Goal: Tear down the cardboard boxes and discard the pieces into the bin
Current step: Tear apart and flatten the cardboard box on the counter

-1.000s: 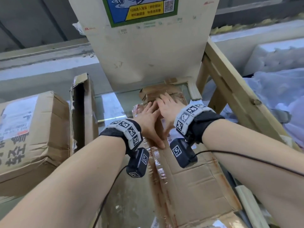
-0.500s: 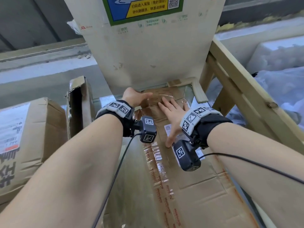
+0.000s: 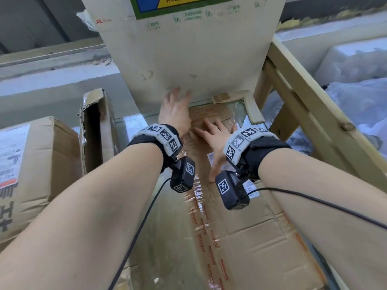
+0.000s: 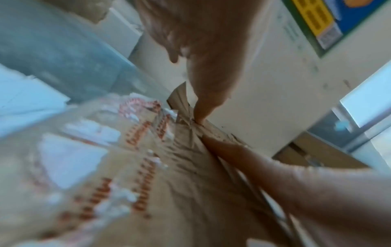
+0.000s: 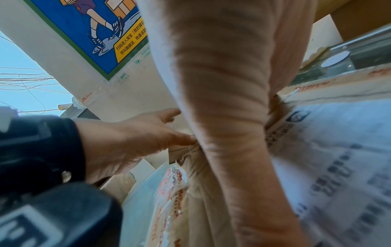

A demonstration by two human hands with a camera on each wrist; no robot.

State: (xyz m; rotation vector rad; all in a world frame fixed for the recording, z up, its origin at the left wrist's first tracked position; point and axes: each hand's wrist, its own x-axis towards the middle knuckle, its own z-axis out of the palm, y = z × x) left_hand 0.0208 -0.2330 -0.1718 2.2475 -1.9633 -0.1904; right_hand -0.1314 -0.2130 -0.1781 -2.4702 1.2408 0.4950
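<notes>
A flattened brown cardboard box (image 3: 240, 237) with red-printed tape lies lengthwise under my arms. My right hand (image 3: 211, 132) presses flat on its far part, fingers straight and spread, beside a white shipping label (image 5: 338, 158). My left hand (image 3: 177, 101) is lifted just left of it, blurred, with its fingers spread against the foot of a pale upright cardboard panel (image 3: 188, 59). The wrist views show the left thumb tip (image 4: 201, 115) touching the crumpled far end of the brown cardboard (image 4: 186, 167). Neither hand holds anything.
A taped brown box (image 3: 31, 164) and a torn open box (image 3: 94, 126) stand at the left. A wooden frame (image 3: 303, 114) runs along the right, with white plastic bags (image 3: 356, 97) beyond it. The pale panel carries a blue and yellow sticker (image 3: 180, 5).
My left hand has left the far left edge of the brown cardboard and risen toward the pale panel, fingers opening. The right hand stays pressed flat in the same place.
</notes>
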